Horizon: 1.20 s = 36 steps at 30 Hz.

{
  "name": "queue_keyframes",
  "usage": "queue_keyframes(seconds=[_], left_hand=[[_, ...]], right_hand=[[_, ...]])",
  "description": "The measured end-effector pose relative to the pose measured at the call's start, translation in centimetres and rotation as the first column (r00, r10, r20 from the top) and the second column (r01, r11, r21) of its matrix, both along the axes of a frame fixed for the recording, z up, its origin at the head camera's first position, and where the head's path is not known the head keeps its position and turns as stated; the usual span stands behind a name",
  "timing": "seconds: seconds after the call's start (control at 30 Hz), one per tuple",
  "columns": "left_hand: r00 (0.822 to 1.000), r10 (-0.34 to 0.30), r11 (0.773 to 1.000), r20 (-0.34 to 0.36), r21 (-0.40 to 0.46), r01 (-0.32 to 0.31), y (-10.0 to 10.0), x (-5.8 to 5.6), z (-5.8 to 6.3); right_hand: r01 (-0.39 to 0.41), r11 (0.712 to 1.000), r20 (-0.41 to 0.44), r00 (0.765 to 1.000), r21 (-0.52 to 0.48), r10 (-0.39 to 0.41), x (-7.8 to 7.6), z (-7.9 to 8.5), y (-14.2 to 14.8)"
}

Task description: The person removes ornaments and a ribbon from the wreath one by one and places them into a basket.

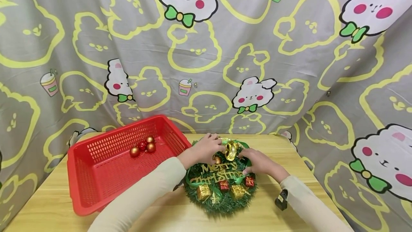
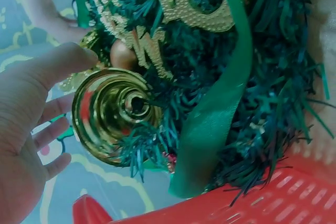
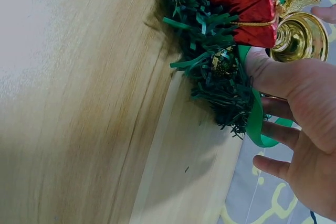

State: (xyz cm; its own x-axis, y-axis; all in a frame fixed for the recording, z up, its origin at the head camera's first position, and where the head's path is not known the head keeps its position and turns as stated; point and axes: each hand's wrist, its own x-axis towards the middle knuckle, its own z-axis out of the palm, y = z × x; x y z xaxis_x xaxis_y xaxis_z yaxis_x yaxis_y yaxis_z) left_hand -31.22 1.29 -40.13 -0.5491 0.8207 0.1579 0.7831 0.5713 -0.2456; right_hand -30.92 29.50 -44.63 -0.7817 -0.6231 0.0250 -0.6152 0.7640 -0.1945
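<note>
A green tinsel Christmas wreath (image 1: 222, 205) with gold "Merry Christmas" lettering (image 1: 222, 173) lies on the table. Near its far side are two gold bells, the front bell (image 1: 230, 151) facing outward. My left hand (image 1: 206, 149) reaches over the wreath's upper left. In the left wrist view its thumb and loose fingers spread around the bell's rim (image 2: 86, 121). At the wreath's right edge is my right hand (image 1: 259, 162). Its thumb lies against the tinsel beside a red gift box (image 3: 247, 11), and its extended fingers pass by a green ribbon (image 3: 255, 124); the index finger is mostly hidden.
A red plastic basket (image 1: 82, 174) stands to the left, close against the wreath. Several gold and red balls (image 1: 142, 145) lie inside it. Small gold gift boxes (image 1: 238, 191) decorate the wreath's near side. A patterned curtain (image 1: 199, 56) hangs behind the wooden table (image 1: 276, 210).
</note>
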Motion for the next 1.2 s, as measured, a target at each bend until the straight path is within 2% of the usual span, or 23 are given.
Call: queue_keyframes(seconds=[0.23, 0.67, 1.0, 1.2], left_hand=[[0.998, 0.015, 1.000, 0.056, 0.006, -0.015, 0.0, -0.1, -0.7], [0.997, 0.034, 0.999, 0.064, -0.006, -0.034, 0.2, -0.5, -1.7], [0.992, 0.042, 0.999, 0.118, 0.007, -0.043, 0.4, -0.9, -2.2], [0.983, 0.043, 0.999, 0.180, 0.026, -0.048, 0.5, -1.6, -2.7]], right_hand=[[-0.007, 1.000, -0.001, 1.000, 0.001, 0.007, 0.0, 0.0, 0.0], [0.001, 1.000, 0.017, 1.000, 0.012, -0.002, 0.0, 0.1, -0.1], [0.005, 1.000, 0.017, 1.000, 0.023, -0.005, 0.0, 0.1, -0.1], [0.011, 1.000, 0.021, 1.000, 0.021, -0.012, 0.1, 0.1, -0.2]])
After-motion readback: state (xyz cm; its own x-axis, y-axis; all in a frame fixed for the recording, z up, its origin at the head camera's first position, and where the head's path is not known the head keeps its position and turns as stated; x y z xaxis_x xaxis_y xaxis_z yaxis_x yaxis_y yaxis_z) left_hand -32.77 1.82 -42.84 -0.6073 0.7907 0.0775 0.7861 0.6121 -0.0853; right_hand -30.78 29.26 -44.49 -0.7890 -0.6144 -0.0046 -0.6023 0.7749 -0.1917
